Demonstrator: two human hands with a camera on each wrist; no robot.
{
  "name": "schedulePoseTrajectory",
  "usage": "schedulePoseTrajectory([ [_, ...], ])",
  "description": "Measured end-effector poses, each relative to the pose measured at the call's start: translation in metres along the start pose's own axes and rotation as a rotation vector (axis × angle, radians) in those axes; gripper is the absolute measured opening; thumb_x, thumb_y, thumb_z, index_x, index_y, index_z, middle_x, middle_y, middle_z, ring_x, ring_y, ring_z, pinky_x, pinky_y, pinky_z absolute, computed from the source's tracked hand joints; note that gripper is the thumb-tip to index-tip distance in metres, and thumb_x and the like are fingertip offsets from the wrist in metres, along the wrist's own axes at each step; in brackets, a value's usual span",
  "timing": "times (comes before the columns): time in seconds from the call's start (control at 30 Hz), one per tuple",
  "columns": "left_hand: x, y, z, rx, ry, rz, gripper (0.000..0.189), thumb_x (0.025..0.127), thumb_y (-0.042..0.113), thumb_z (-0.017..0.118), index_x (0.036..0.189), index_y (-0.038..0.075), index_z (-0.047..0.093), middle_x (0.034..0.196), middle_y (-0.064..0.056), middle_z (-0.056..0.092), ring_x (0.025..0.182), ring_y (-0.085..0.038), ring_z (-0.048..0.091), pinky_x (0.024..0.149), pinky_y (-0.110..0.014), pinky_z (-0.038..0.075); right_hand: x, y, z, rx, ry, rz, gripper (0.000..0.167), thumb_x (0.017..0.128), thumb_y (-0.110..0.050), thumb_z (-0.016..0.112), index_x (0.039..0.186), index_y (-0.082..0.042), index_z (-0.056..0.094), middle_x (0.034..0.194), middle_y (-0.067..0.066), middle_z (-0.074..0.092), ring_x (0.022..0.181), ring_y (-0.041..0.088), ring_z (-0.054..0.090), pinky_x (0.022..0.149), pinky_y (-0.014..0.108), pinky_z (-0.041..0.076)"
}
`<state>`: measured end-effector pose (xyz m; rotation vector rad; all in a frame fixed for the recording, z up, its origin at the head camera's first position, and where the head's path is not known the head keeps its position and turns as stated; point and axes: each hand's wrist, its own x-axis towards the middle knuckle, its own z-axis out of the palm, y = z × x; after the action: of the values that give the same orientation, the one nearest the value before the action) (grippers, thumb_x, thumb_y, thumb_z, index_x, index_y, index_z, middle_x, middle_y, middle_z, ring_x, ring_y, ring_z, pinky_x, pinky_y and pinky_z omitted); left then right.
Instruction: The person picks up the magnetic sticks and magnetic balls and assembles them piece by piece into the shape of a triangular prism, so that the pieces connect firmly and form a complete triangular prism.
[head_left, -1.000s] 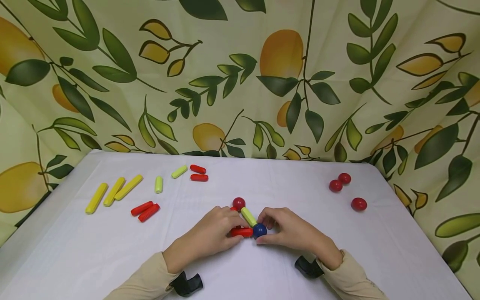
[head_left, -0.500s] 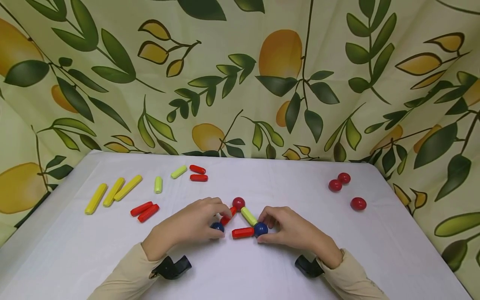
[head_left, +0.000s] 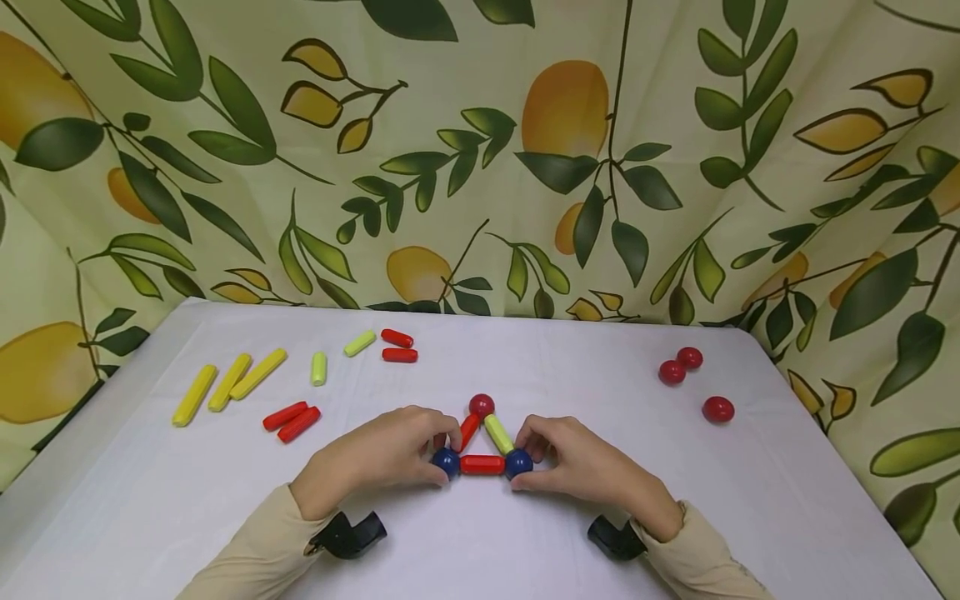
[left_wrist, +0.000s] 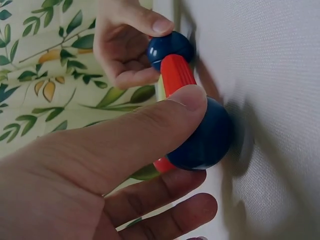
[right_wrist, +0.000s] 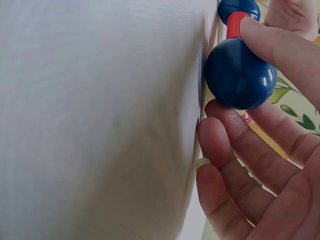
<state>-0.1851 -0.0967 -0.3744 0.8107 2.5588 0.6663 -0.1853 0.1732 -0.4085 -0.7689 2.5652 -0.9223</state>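
A triangle of balls and short rods lies on the white table. Its far corner is a red ball point(head_left: 482, 406); the near corners are a left blue ball point(head_left: 446, 462) and a right blue ball point(head_left: 519, 463). A red rod point(head_left: 482, 465) bridges the two blue balls. Another red rod point(head_left: 468, 430) forms the left side, and a light green rod point(head_left: 498, 433) the right. My left hand point(head_left: 382, 450) pinches the left blue ball between thumb and fingers. With thumb and fingers, my right hand point(head_left: 581, 458) holds the right blue ball, also seen close up in the right wrist view.
On the left of the table point(head_left: 480, 533) lie several yellow rods point(head_left: 193, 396), two loose red rods point(head_left: 292, 422) and light green rods point(head_left: 318, 368). Farther back are two more red rods point(head_left: 399, 355). Three red balls point(head_left: 718, 409) rest at the right. A patterned curtain point(head_left: 450, 167) hangs behind.
My left hand let go of the front red rod, moved left to the left blue ball, then shifted slightly right with it. The rod now meets both blue balls. My right hand stayed in place.
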Motion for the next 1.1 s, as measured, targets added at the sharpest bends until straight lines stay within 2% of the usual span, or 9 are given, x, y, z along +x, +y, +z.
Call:
schedulePoseTrajectory([
  [0.23, 0.0, -0.001, 0.001, -0.008, -0.005, 0.014, 0.029, 0.078, 0.023, 0.085, 0.102, 0.021, 0.068, 0.085, 0.01, 0.06, 0.08, -0.011, 0.054, 0.069, -0.023, 0.046, -0.001, 0.001, 0.0, 0.017, -0.005, 0.006, 0.035, 0.078, -0.034, 0.084, 0.101, -0.02, 0.063, 0.088, -0.011, 0.064, 0.083, 0.008, 0.058, 0.073, 0.019, 0.053],
  [0.4, 0.0, -0.006, -0.001, -0.035, 0.02, -0.013, 0.025, 0.083, 0.029, 0.08, 0.106, 0.025, 0.07, 0.088, 0.01, 0.061, 0.083, -0.011, 0.055, 0.073, -0.027, 0.048, -0.001, 0.002, -0.001, 0.068, -0.012, 0.018, 0.035, 0.078, -0.033, 0.084, 0.101, -0.019, 0.063, 0.088, -0.01, 0.065, 0.083, 0.01, 0.059, 0.074, 0.02, 0.052],
  [0.57, 0.004, -0.017, -0.005, -0.016, 0.129, -0.029, 0.026, 0.089, 0.026, 0.073, 0.115, 0.02, 0.07, 0.098, 0.007, 0.066, 0.092, -0.011, 0.058, 0.081, -0.03, 0.052, -0.001, 0.003, -0.002, 0.114, -0.004, 0.012, 0.036, 0.077, -0.032, 0.085, 0.102, -0.016, 0.064, 0.088, -0.006, 0.064, 0.083, 0.012, 0.058, 0.072, 0.02, 0.05],
  [0.77, 0.008, -0.034, -0.005, 0.023, 0.268, -0.057, 0.028, 0.089, 0.021, 0.074, 0.117, 0.018, 0.069, 0.103, 0.001, 0.067, 0.096, -0.015, 0.06, 0.084, -0.031, 0.053, -0.001, 0.006, -0.002, 0.148, 0.0, 0.004, 0.036, 0.076, -0.031, 0.086, 0.102, -0.015, 0.064, 0.087, -0.004, 0.063, 0.083, 0.013, 0.057, 0.071, 0.021, 0.048],
  [0.87, 0.008, -0.041, -0.005, 0.045, 0.336, -0.056, 0.029, 0.089, 0.018, 0.073, 0.118, 0.017, 0.069, 0.11, -0.002, 0.068, 0.102, -0.018, 0.061, 0.091, -0.038, 0.054, -0.002, 0.007, -0.002, 0.18, 0.002, 0.007, 0.036, 0.076, -0.029, 0.086, 0.101, -0.015, 0.065, 0.089, -0.003, 0.063, 0.084, 0.013, 0.057, 0.072, 0.021, 0.048],
  [0.97, 0.009, -0.047, -0.005, 0.071, 0.39, -0.054, 0.032, 0.089, 0.016, 0.073, 0.12, 0.015, 0.068, 0.12, -0.005, 0.067, 0.114, -0.024, 0.06, 0.099, -0.045, 0.051, -0.001, 0.009, -0.002, 0.204, 0.003, 0.011, 0.035, 0.076, -0.028, 0.086, 0.101, -0.015, 0.065, 0.09, -0.002, 0.064, 0.084, 0.014, 0.058, 0.072, 0.021, 0.049],
  [1.1, 0.01, -0.053, -0.005, 0.099, 0.442, -0.069, 0.038, 0.087, 0.017, 0.076, 0.124, 0.011, 0.066, 0.126, -0.01, 0.063, 0.122, -0.03, 0.056, 0.103, -0.05, 0.048, 0.0, 0.011, 0.0, 0.211, 0.0, 0.015, 0.036, 0.075, -0.027, 0.087, 0.1, -0.015, 0.064, 0.091, -0.002, 0.064, 0.084, 0.013, 0.058, 0.073, 0.021, 0.049],
])
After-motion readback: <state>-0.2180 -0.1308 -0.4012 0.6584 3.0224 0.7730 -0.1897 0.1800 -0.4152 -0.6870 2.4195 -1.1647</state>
